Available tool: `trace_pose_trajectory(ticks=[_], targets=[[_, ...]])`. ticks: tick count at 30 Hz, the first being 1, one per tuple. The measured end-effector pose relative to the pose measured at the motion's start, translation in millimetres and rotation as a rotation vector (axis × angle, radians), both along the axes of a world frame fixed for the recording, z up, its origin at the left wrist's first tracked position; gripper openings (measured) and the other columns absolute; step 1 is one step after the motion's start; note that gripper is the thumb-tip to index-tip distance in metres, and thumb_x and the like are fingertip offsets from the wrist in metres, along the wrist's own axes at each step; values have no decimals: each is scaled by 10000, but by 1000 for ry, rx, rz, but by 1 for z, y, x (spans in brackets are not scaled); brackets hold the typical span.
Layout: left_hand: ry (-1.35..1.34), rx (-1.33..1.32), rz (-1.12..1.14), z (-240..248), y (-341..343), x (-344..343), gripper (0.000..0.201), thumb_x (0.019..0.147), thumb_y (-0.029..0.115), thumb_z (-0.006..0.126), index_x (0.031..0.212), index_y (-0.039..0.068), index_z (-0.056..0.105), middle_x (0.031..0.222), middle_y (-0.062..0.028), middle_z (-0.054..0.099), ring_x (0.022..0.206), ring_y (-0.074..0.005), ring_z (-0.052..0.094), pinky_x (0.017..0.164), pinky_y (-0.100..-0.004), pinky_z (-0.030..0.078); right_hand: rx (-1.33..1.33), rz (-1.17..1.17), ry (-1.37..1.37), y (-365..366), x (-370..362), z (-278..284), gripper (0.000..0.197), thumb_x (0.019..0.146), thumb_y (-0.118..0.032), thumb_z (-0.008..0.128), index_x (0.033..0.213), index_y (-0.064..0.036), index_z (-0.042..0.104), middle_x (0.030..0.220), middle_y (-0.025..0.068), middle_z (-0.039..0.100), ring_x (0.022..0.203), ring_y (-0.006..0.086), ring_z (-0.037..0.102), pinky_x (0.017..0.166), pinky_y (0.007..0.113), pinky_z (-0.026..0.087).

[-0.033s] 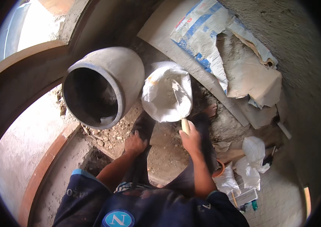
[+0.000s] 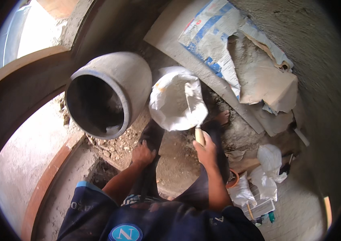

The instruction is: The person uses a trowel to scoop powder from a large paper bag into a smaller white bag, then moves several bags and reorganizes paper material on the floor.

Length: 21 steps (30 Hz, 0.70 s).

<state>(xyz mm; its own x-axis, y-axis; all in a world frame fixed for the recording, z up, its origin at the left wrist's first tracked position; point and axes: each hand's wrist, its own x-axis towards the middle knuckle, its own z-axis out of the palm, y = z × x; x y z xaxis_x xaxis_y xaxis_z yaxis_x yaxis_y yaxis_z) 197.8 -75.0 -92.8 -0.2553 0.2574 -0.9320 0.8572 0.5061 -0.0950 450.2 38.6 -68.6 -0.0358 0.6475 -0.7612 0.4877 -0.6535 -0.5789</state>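
A white sack stands with its mouth open between my legs, white powder visible inside. My right hand is closed around the pale wooden handle of a trowel at the sack's near right rim. The blade reaches into the sack and is hard to tell apart from the pale folds. My left hand rests on my left knee with nothing in it, fingers loosely bent over the dark trouser leg.
Left of the sack lies a large grey drum, its dark mouth toward me. Far right, a torn paper bag covers a board. White plastic bags and an orange pot sit near my right arm. Rubble lies below the drum.
My right hand and the trowel handle have shifted slightly right and nearer to me, and the sack's right rim bulges further right. My left hand stays on the knee.
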Motion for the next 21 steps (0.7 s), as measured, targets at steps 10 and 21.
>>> trace_pose_trajectory(ticks=[10,21], targets=[[-28,-4,-75,-10,10,6,802,797,442,669,1362,-57,394,1176,-298,582,1075,-409,594,926,-455,476,130,-67,-835,213,134,-131,402,825,-260,542,1104,25,595,975,273,651,910,389,655,776,442,518],[-24,-16,-68,-12,33,16,819,783,483,673,1359,-38,412,1136,-292,602,1075,-406,585,944,-447,458,236,-150,-788,314,142,-230,348,868,-246,515,965,53,664,1038,308,633,991,447,618,849,490,492]])
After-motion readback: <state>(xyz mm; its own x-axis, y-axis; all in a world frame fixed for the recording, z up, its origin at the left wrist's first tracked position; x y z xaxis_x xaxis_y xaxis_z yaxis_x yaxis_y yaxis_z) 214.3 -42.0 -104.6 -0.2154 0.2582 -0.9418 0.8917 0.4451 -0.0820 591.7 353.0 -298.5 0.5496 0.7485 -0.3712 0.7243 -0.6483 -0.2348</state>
